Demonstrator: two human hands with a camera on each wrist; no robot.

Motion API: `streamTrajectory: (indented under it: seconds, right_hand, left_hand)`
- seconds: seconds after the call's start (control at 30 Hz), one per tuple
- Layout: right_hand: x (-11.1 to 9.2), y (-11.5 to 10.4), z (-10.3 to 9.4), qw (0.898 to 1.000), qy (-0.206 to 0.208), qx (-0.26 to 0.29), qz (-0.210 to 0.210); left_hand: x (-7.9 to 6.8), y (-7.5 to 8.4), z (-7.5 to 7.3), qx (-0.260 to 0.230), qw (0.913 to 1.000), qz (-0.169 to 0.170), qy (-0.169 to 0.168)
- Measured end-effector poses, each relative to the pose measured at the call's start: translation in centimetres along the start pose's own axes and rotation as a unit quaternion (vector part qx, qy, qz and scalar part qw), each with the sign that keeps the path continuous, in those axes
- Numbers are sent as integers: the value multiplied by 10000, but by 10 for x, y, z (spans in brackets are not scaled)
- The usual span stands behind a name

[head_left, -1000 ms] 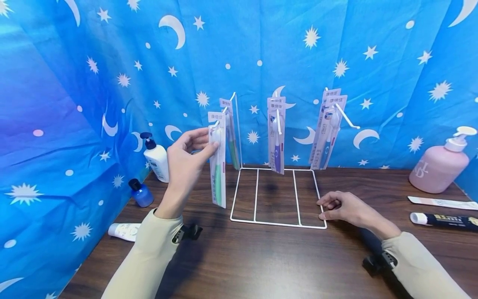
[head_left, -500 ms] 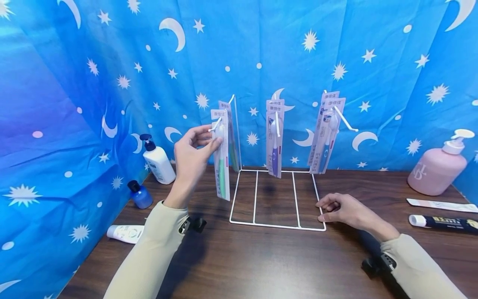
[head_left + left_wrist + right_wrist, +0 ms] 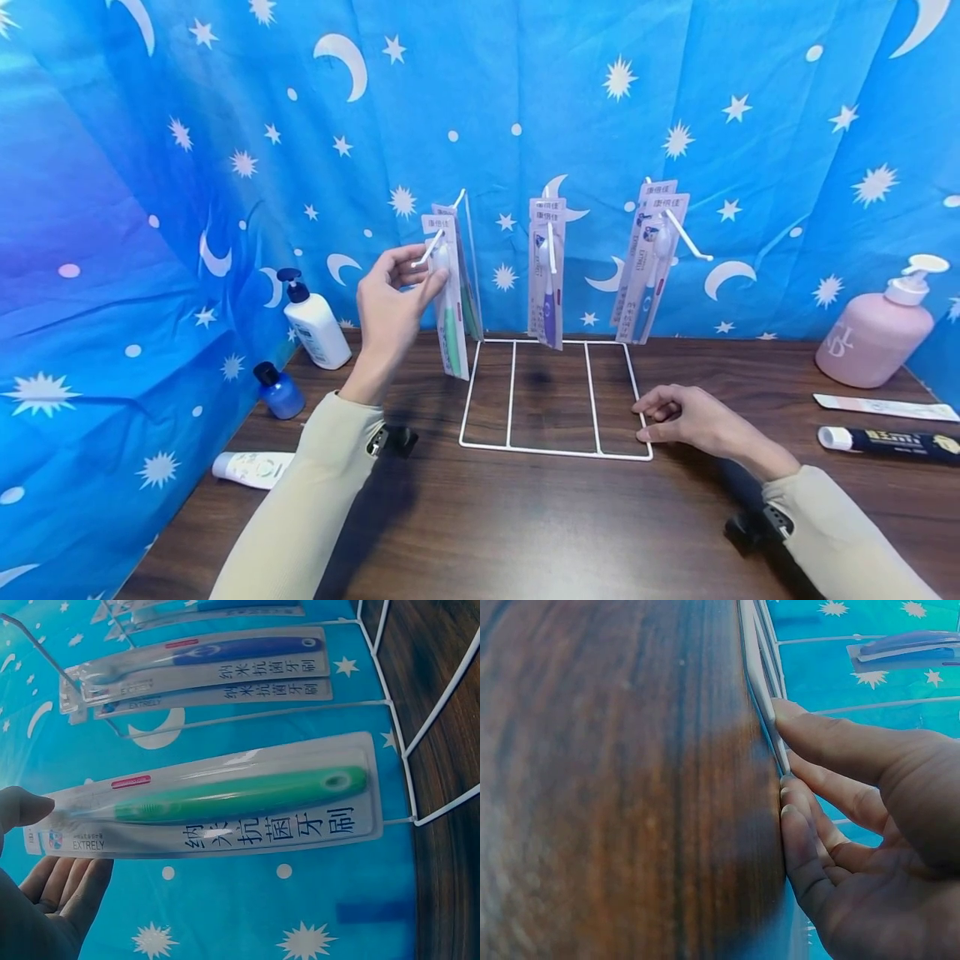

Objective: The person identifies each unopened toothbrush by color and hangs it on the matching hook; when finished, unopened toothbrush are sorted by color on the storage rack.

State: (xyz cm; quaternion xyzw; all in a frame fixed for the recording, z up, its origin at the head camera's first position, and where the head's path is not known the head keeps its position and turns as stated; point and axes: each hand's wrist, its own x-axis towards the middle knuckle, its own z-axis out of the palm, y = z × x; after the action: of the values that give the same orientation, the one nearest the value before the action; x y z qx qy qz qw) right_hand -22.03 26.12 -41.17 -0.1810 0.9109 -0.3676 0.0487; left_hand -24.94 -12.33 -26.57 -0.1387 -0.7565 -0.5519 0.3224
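My left hand (image 3: 390, 308) pinches the upper part of a packaged green toothbrush (image 3: 247, 796) between thumb and fingers. The left prong of a white wire display rack (image 3: 555, 452) sticks out in front of that package's top, and a second green toothbrush package (image 3: 470, 304) hangs behind it. Packaged purple toothbrushes (image 3: 550, 308) hang on the middle prong, blue ones (image 3: 651, 283) on the right prong. Low at the right side of the rack's base, my right hand (image 3: 693, 421) grips the wire, thumb and fingertips around it in the right wrist view.
At left stand a white pump bottle (image 3: 318, 329) and a small blue bottle (image 3: 281, 396), with a white tube (image 3: 251, 468) lying nearer. To the right are a pink pump bottle (image 3: 873, 342), a flat pale package (image 3: 885, 407) and a black tube (image 3: 892, 442). A starry blue cloth (image 3: 450, 75) hangs behind.
My left hand has moved slightly right and deeper toward the back with the green toothbrush, and more of the prong now shows in front of the package. The right hand stays at the base.
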Motion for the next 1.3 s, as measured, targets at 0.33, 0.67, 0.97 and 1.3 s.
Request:
streamTrajectory:
  seconds: [0.33,0.67,0.97,1.3]
  right_hand:
    - [1,0,-1,10000,23,-17,39]
    - [2,-1,-4,10000,-2,50,-50]
    - [3,-1,-6,9999,-29,87,-85]
    - [1,-1,-1,9999,-76,125,23]
  left_hand:
    - [11,-9,9,78,9999,21,90]
    - [20,-12,18,278,9994,-52,184]
    - [25,-17,25,289,9991,-47,294]
    - [25,-22,28,185,9995,-34,272]
